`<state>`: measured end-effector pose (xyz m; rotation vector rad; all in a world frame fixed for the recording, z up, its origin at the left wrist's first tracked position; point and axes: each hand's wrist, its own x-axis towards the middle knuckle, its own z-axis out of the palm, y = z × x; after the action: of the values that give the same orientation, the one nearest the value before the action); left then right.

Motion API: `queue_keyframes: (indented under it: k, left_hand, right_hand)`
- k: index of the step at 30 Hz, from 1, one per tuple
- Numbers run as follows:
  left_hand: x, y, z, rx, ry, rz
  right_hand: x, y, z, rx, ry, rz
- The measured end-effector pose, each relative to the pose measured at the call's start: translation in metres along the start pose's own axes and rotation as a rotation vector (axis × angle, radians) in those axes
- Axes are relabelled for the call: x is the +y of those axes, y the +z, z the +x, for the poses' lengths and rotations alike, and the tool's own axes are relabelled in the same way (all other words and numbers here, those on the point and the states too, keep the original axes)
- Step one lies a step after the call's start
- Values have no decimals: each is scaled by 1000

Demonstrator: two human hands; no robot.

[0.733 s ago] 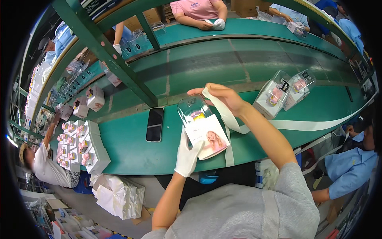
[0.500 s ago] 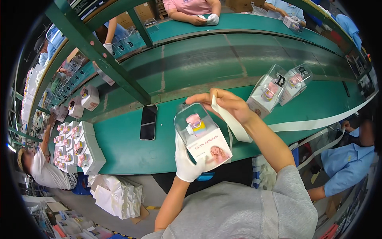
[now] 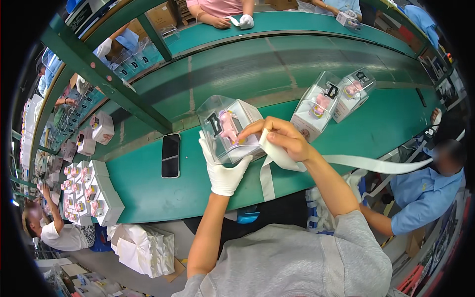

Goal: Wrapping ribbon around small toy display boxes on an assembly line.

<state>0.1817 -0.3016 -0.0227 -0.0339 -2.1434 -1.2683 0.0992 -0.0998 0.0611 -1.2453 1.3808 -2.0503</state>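
Observation:
A white carton with a clear plastic cover (image 3: 246, 115) lies tilted on its side above the green bench. Inside the cover is a pink toy camera with a black handle-like piece at the top. My left hand (image 3: 225, 173), in a white glove, grips the box from below and the left. My right hand (image 3: 289, 139) is bare and pinches a folded length of white strip (image 3: 275, 154) beside the box. Its forefinger reaches to the clear cover. One end of the strip hangs over the bench; the rest (image 3: 376, 161) trails off to the right.
Two similar boxes (image 3: 314, 110) stand right of my hands. A black phone (image 3: 171, 156) lies to the left, beyond it a group of boxed toys (image 3: 106, 190). A green post (image 3: 109, 76) rises at the left. Co-workers sit around; a white bag (image 3: 143, 247) is on the floor.
The box has turned from upright, printed front showing, to lying tilted with its clear top to the left. My left hand has moved up and left; my right fingers have come down to the cover.

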Motion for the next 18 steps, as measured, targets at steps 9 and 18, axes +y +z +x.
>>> queue_keyframes:
  k: [9, 18]
  left_hand:
    - [9, -2, 37, 0, 534, 96]
    - [-2, 12, 39, -144, 664, 156]
  right_hand:
    - [10, 10, -36, 288, 7, 121]
    - [15, 5, -61, 461, -18, 241]
